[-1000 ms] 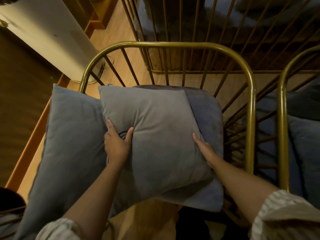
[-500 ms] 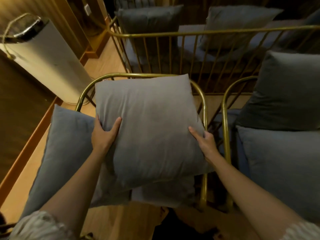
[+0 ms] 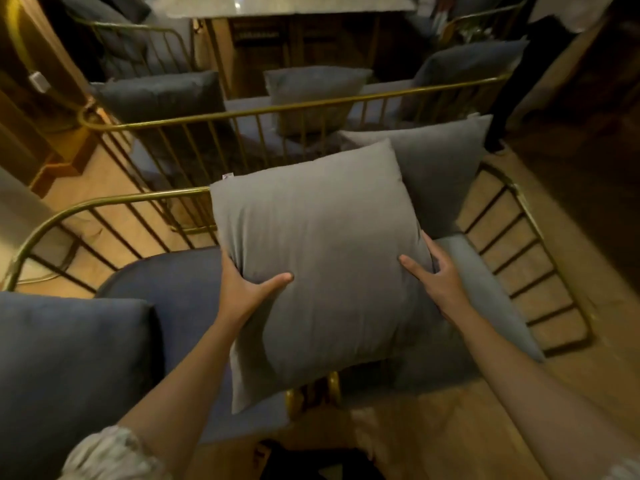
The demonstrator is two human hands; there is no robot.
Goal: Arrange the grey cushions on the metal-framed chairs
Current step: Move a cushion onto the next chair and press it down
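The square grey fabric cushion (image 3: 322, 265) hides both chairs' inner rails; the dark blue cushion (image 3: 62, 375) runs off the left edge.

Warm dim light. Wooden floor (image 3: 450, 427), amber glow. Wood-panelled wall (image 3: 20, 64) at left, small white box (image 3: 37, 81) mounted on it. Pale tabletop (image 3: 294, 5) at far top, possibly marble; dark corner right.

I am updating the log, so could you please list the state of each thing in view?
Held cushion: lifted, gripped at both sides.
Left hand: gripping the cushion.
Right hand: gripping the cushion.
Right chair cushion: propped upright.
Left chair seat: bare.
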